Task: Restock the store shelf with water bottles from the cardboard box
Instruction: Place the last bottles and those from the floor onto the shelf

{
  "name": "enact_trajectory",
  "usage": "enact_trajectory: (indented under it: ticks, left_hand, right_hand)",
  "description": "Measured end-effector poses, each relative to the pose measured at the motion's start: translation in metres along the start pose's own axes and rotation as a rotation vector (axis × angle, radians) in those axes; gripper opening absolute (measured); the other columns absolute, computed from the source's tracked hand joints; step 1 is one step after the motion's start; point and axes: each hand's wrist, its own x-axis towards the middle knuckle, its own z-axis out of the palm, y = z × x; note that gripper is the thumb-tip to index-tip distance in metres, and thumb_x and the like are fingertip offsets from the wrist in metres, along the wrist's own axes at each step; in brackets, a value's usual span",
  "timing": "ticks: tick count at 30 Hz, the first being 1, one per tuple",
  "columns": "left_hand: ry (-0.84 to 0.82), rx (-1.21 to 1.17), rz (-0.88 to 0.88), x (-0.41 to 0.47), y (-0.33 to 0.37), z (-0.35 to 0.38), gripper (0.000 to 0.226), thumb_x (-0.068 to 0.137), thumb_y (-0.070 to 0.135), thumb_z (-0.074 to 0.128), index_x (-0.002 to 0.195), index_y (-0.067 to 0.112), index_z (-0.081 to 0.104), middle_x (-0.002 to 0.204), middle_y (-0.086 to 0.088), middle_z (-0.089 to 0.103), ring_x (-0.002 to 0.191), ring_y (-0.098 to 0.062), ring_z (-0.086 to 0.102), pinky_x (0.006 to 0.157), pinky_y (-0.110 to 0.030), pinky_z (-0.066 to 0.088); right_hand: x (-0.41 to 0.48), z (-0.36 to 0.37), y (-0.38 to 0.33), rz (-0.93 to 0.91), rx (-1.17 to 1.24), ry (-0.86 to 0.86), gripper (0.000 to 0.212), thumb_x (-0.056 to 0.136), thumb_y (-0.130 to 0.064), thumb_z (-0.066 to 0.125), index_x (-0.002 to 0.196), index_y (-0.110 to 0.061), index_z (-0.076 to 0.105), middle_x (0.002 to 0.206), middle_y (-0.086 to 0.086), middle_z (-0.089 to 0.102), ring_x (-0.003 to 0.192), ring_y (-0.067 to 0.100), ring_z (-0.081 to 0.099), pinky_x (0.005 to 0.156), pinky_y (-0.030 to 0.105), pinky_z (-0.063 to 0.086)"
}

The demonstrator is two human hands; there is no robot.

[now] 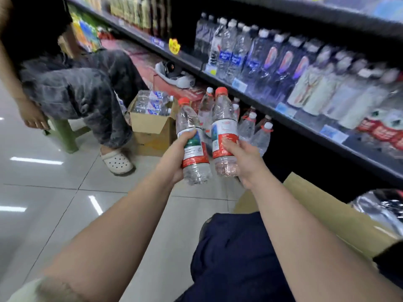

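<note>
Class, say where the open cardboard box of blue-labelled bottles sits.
Head view: the box of blue-labelled bottles stands on the floor left of centre, beside a seated person's leg.

Clear bottles [224, 136], red-capped, labelled red, white and green; tan cardboard box [150, 127]; black shelf [261, 102]; glossy white floor [65, 203]; green stool [65, 136]; mottled grey trousers [82, 88].

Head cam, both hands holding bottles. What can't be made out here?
All head view:
1. Near cardboard box: inside cut off by the right edge.
2. Upper shelf bottles and price tags: motion-blurred, print unreadable.
3. Bottom-shelf bottles: partly hidden behind left bottle in left hand and right bottle in right hand.
4. Seated person: cut off by the top edge.
</note>
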Motion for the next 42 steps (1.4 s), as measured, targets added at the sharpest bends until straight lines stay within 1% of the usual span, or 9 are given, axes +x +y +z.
enact_trajectory:
  ticks: [5, 10, 15, 17, 22, 29, 33, 35, 42]
  left_hand:
    - [-0.192, 0.020, -0.010, -0.008, 0.016, 0.091, 0.033, 0.091, 0.038, 0.057, 0.099, 0.007, 0.065, 0.085, -0.014, 0.070, 0.071, -0.026, 0.069, 0.073, -0.041, 0.059]
    - [-0.291, 0.204, -0.077, -0.012, 0.003, 0.176, 0.038, 0.087, 0.045, 0.059, 0.099, 0.009, 0.062, 0.084, -0.014, 0.065, 0.065, -0.026, 0.063, 0.066, -0.037, 0.056]
    - [-0.431, 0.385, -0.196, -0.026, -0.040, 0.248, 0.030, 0.085, 0.040, 0.067, 0.088, 0.012, 0.058, 0.063, -0.009, 0.058, 0.046, -0.023, 0.058, 0.050, -0.034, 0.055]
    - [-0.487, 0.424, -0.234, -0.037, -0.065, 0.275, 0.023, 0.085, 0.032, 0.069, 0.085, 0.013, 0.057, 0.058, -0.007, 0.058, 0.043, -0.020, 0.058, 0.048, -0.031, 0.055]
    - [-0.583, 0.346, -0.344, -0.059, -0.124, 0.329, 0.027, 0.081, 0.026, 0.073, 0.095, 0.009, 0.058, 0.069, -0.011, 0.059, 0.052, -0.025, 0.059, 0.054, -0.035, 0.055]
    - [-0.602, 0.115, -0.421, -0.071, -0.181, 0.376, 0.033, 0.087, 0.035, 0.069, 0.105, 0.010, 0.060, 0.075, -0.011, 0.063, 0.066, -0.026, 0.065, 0.069, -0.042, 0.057]
    - [-0.654, 0.112, -0.521, -0.060, -0.196, 0.398, 0.039, 0.087, 0.036, 0.063, 0.112, 0.008, 0.057, 0.080, -0.010, 0.063, 0.069, -0.024, 0.064, 0.072, -0.040, 0.056]
    - [-0.689, 0.166, -0.585, -0.051, -0.202, 0.411, 0.046, 0.084, 0.039, 0.063, 0.116, 0.006, 0.056, 0.085, -0.012, 0.062, 0.071, -0.025, 0.063, 0.073, -0.040, 0.055]
    - [-0.806, 0.274, -0.627, -0.015, -0.222, 0.462, 0.046, 0.086, 0.038, 0.066, 0.114, 0.002, 0.060, 0.081, -0.013, 0.068, 0.063, -0.024, 0.068, 0.056, -0.035, 0.058]
  right_hand:
    - [-0.044, -0.053, -0.046, 0.039, 0.179, 0.000, 0.045, 0.086, -0.020, 0.066, 0.124, 0.002, 0.060, 0.108, 0.021, 0.069, 0.081, 0.028, 0.070, 0.068, 0.036, 0.058]
    - [-0.102, -0.116, -0.066, 0.026, 0.388, 0.098, 0.038, 0.085, -0.028, 0.060, 0.113, -0.003, 0.061, 0.078, 0.014, 0.070, 0.057, 0.021, 0.068, 0.049, 0.028, 0.054]
    - [-0.152, -0.181, -0.067, -0.054, 0.447, 0.366, 0.081, 0.066, -0.037, 0.076, 0.135, -0.008, 0.047, 0.116, 0.023, 0.066, 0.075, 0.032, 0.072, 0.060, 0.041, 0.058]
    - [-0.168, -0.203, -0.067, -0.102, 0.423, 0.505, 0.078, 0.068, -0.042, 0.077, 0.133, -0.012, 0.046, 0.119, 0.022, 0.064, 0.076, 0.031, 0.071, 0.061, 0.041, 0.057]
    - [-0.215, -0.254, -0.062, -0.214, 0.280, 0.808, 0.040, 0.091, -0.037, 0.058, 0.124, -0.021, 0.044, 0.102, 0.010, 0.063, 0.087, 0.027, 0.067, 0.069, 0.038, 0.054]
    - [-0.258, -0.312, -0.061, -0.239, -0.010, 0.952, 0.061, 0.087, -0.036, 0.069, 0.137, -0.022, 0.036, 0.112, 0.001, 0.063, 0.095, 0.016, 0.065, 0.070, 0.033, 0.052]
    - [-0.252, -0.339, -0.063, -0.254, -0.012, 1.042, 0.070, 0.080, -0.042, 0.076, 0.137, -0.021, 0.041, 0.122, -0.001, 0.063, 0.107, 0.018, 0.062, 0.096, 0.046, 0.050]
    - [-0.243, -0.352, -0.065, -0.274, 0.017, 1.067, 0.067, 0.081, -0.037, 0.077, 0.136, -0.021, 0.042, 0.121, -0.002, 0.063, 0.107, 0.017, 0.062, 0.097, 0.045, 0.049]
    - [-0.208, -0.401, -0.079, -0.300, 0.013, 1.078, 0.064, 0.080, -0.028, 0.078, 0.133, -0.024, 0.042, 0.118, -0.004, 0.062, 0.105, 0.017, 0.063, 0.090, 0.040, 0.053]
